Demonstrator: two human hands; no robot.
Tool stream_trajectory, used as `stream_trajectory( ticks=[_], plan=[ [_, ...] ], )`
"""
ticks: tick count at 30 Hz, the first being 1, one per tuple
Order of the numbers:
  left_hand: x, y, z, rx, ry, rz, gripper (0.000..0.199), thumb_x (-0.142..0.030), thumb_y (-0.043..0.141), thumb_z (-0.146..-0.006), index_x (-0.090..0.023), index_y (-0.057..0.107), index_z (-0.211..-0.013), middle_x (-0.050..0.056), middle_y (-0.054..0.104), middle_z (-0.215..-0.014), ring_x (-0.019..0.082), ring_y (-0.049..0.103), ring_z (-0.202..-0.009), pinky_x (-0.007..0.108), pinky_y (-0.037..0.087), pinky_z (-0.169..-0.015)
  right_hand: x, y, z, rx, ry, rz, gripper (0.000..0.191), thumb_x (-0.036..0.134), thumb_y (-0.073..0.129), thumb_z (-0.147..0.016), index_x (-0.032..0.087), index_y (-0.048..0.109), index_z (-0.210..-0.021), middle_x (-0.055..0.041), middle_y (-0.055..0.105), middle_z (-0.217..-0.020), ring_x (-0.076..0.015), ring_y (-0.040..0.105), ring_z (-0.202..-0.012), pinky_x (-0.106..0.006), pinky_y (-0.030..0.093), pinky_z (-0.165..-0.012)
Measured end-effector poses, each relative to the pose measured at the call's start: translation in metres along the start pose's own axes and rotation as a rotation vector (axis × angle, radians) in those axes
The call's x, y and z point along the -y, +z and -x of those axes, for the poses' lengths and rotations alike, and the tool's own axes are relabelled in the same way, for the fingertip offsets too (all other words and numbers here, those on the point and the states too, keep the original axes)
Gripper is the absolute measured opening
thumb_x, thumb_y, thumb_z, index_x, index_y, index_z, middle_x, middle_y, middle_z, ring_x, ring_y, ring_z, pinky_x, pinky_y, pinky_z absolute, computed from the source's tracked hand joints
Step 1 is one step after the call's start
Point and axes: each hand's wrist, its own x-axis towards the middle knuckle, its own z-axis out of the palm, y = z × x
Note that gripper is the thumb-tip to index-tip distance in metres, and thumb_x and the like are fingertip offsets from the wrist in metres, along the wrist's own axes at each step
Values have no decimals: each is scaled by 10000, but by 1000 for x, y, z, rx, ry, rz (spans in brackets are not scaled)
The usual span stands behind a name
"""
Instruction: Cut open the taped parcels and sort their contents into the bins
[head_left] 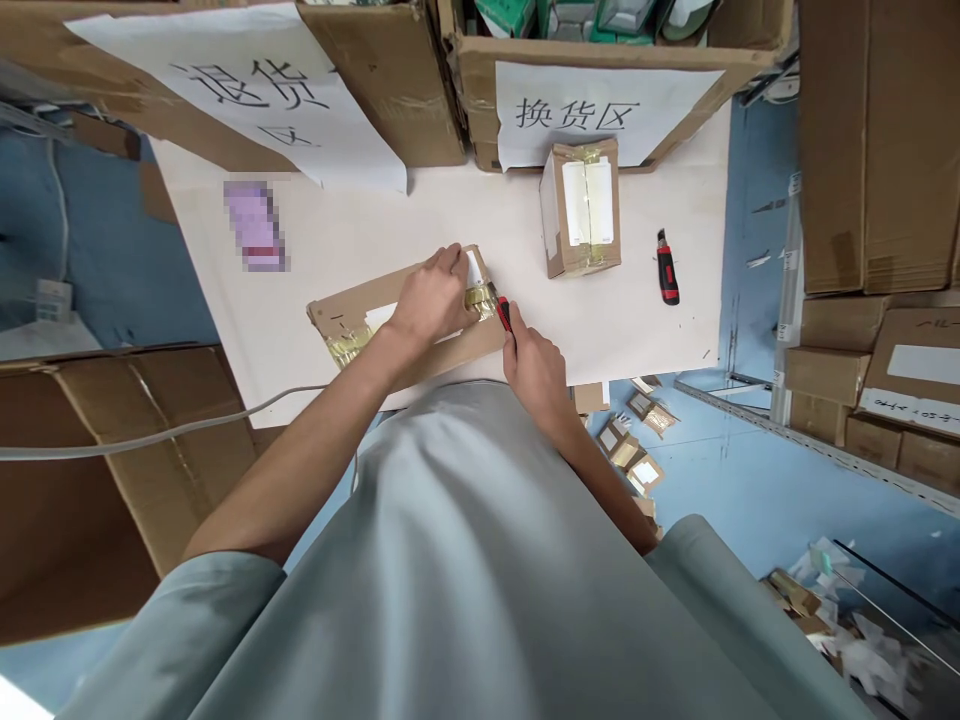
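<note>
A long, flat cardboard box (412, 290) lies slanted on the white table in front of me, with a white label and yellowish clear tape at both ends. My left hand (435, 295) rests over its right part, fingers bent and gripping it; their undersides are hidden. My right hand (536, 365) is closed round a red and black box cutter (503, 312). The cutter's tip is at the taped right end of the box; whether the blade is in the tape I cannot tell.
A taped, labelled carton (581, 210) and a second box cutter (667, 268) are on the table (480, 210) to the right. Two large cartons with paper signs (600, 115) line the back. A pixelated purple item (255, 225) lies left. A grey cable (165, 435) crosses an open carton (150, 440).
</note>
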Motion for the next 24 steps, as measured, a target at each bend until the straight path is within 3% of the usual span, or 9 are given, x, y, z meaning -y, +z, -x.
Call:
stream_trajectory(
  ticks=[3,6,15,18,21,24],
  plan=[
    [-3,-9,-3,32,-8,-49,813,-341,815,-802,-149,599,-1562,210,621,-1573,489,649,-1379,565,540,-1203,13,-5,-5,19,12,47,725,270,295,-1147,179,154,-1852,-224,775,-1226,-354,774,-1084,-480,594,-974],
    [-1,-14,-9,39,-2,-66,711,-372,832,-779,-148,677,-1436,198,672,-1446,476,704,-1264,544,563,-1139,22,-12,-10,14,8,89,735,261,347,-1137,160,162,-1841,-244,771,-1243,-351,776,-1100,-458,605,-952],
    [31,-17,-30,97,47,25,577,-512,893,-730,-232,792,-1223,96,769,-1222,488,685,-1305,578,512,-1190,1,-14,0,54,-47,165,719,243,353,-1155,169,154,-1842,-231,802,-1166,-362,780,-1097,-442,600,-912],
    [39,-31,-33,134,45,97,615,-500,886,-744,-282,775,-1308,42,786,-1240,444,703,-1290,553,526,-1185,-6,-13,2,30,-62,132,681,268,317,-1175,164,194,-1836,-224,813,-1175,-365,775,-1090,-437,582,-916],
    [32,-40,-23,126,51,146,680,-392,883,-773,-289,707,-1422,50,750,-1383,415,679,-1336,532,527,-1196,-18,-9,10,5,-73,53,641,290,284,-1187,177,276,-1818,-200,832,-1185,-355,773,-1061,-412,568,-908],
    [11,-32,4,4,137,98,425,-238,729,-905,-245,710,-1330,96,613,-1593,394,569,-1481,555,462,-1270,-36,7,19,-86,-54,-70,627,341,256,-1203,190,323,-1807,-158,849,-1173,-338,779,-1019,-392,570,-902]
  ],
)
